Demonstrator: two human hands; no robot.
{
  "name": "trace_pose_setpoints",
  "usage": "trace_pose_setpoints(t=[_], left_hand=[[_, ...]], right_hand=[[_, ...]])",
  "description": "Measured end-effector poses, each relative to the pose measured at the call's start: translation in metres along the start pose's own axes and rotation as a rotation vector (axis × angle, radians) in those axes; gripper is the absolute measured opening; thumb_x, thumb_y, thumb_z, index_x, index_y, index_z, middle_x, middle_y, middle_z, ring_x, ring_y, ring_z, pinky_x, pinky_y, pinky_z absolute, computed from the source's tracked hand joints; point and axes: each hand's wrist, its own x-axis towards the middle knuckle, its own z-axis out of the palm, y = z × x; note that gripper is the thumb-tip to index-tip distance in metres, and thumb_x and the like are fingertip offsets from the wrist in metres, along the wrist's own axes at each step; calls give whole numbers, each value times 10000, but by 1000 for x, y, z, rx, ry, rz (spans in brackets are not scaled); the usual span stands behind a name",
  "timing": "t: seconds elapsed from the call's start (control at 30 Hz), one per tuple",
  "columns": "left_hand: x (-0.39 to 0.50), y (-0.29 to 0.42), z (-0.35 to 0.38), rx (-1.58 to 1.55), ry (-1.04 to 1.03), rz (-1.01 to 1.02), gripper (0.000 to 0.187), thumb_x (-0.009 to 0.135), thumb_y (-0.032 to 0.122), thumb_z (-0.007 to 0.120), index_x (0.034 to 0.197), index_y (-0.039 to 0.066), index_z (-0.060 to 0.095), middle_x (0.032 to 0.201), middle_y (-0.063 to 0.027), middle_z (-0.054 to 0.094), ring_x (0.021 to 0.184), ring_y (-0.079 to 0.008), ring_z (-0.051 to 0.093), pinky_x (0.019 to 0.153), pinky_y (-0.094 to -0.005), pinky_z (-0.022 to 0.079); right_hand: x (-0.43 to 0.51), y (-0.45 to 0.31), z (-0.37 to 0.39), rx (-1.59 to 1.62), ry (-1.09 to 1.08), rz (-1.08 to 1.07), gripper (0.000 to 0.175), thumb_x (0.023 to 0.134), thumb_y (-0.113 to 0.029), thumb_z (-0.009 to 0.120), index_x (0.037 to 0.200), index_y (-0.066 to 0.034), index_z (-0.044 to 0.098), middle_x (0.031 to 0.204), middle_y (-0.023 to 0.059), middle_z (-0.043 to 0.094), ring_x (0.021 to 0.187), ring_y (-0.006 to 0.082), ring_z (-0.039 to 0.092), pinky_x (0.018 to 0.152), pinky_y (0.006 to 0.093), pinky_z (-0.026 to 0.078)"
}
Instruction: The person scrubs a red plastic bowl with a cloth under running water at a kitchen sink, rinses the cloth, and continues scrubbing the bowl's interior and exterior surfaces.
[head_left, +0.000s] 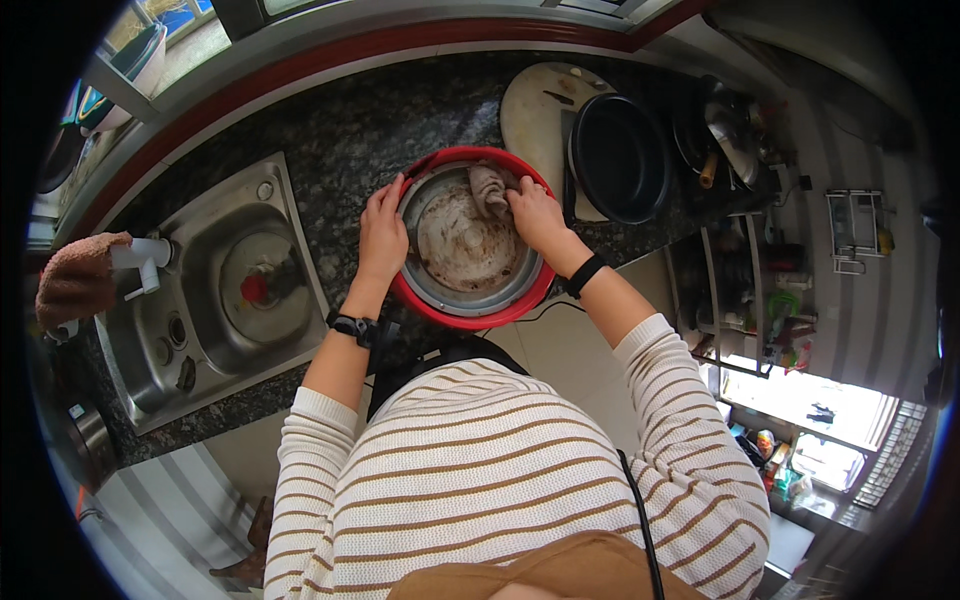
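Observation:
A red round basin (405, 294) holds a stained metal pan or lid (465, 244), its round face up, at the counter's front edge. My left hand (384, 232) grips the left rims of both, thumb towards the metal. With my right hand (536, 217) I hold a crumpled grey-brown cloth (489, 191) against the upper right of the metal piece. The fingertips of that hand are partly hidden by the cloth and rim.
To the left is a steel sink (300, 315) with a red object (254, 288) inside and a brown towel (82, 277) over the faucet. A round cutting board (529, 112) and a black basin (622, 161) lie to the right, with pans (731, 142) beyond.

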Motion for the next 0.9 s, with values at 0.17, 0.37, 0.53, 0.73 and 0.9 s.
trace_pose_setpoints(t=[0.17,0.37,0.53,0.73,0.9], left_hand=[[-3,5,10,-43,94,-5,531,940,1,540,1444,168,538,1365,-153,535,1248,-371,516,1038,-452,450],[-7,13,14,-193,156,-49,459,923,-23,556,1355,118,620,1328,-145,570,1243,-365,527,1045,-452,446],[-6,14,14,-194,178,-47,463,911,-30,555,1345,113,627,1317,-148,578,1227,-364,538,1037,-446,449],[-2,10,17,-216,156,-16,483,891,-28,552,1346,117,625,1314,-152,578,1213,-369,545,1029,-443,450],[-4,7,16,-202,166,35,510,884,-33,550,1363,131,611,1299,-152,578,1205,-371,543,1029,-442,452]], right_hand=[[-11,3,11,146,-119,225,236,880,-140,585,1067,-27,674,1194,264,560,1067,451,616,894,507,534],[-57,-12,17,242,-474,366,288,893,-213,602,1031,10,722,1123,266,668,1064,420,656,902,508,539],[-85,-37,30,290,-744,12,308,908,-305,607,980,-37,740,802,186,724,767,323,723,676,475,567],[-72,-116,12,849,-567,135,350,899,-307,614,1042,1,698,880,149,711,785,213,677,639,360,535],[-29,-98,-52,1153,-438,151,274,875,-200,602,1039,14,653,817,65,627,761,143,604,665,325,501]])
